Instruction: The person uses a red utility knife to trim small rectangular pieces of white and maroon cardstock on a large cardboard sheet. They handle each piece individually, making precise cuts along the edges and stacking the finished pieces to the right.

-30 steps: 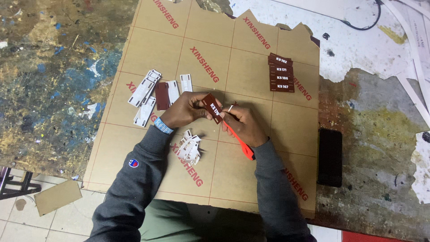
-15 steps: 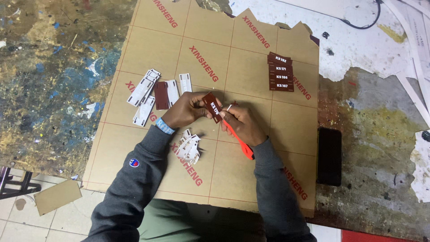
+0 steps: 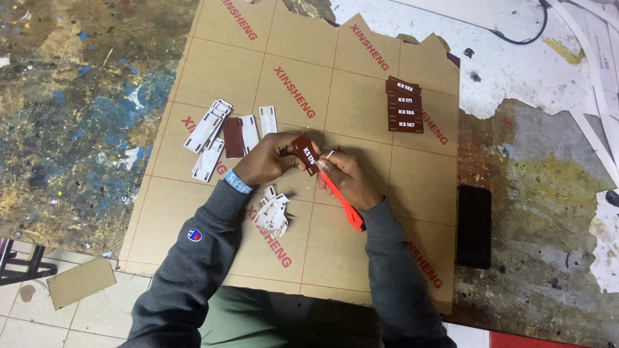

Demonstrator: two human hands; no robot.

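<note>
Brown tag (image 3: 304,153): pinched in left hand (image 3: 267,160).
Right hand (image 3: 348,179): clamped on orange knife (image 3: 340,201).
Risk: blade slipping toward fingertips, judging by closeness.

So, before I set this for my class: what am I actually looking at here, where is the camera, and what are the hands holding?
There is no machine here. The picture comes from a camera worn on a person's head, looking down at their own two hands over a worktable.

The left hand pinches a small dark red tag with white lettering. The right hand grips a thin orange tool, its tip held at the tag; what the tip does is too small to tell.

Both work over a tan sheet marked with red lines and print, lying on a paint-stained table. On the sheet are a stack of finished dark red tags, white strips and one dark piece to the left, and a heap of white scraps near the left wrist. A black flat object lies to the right.
</note>
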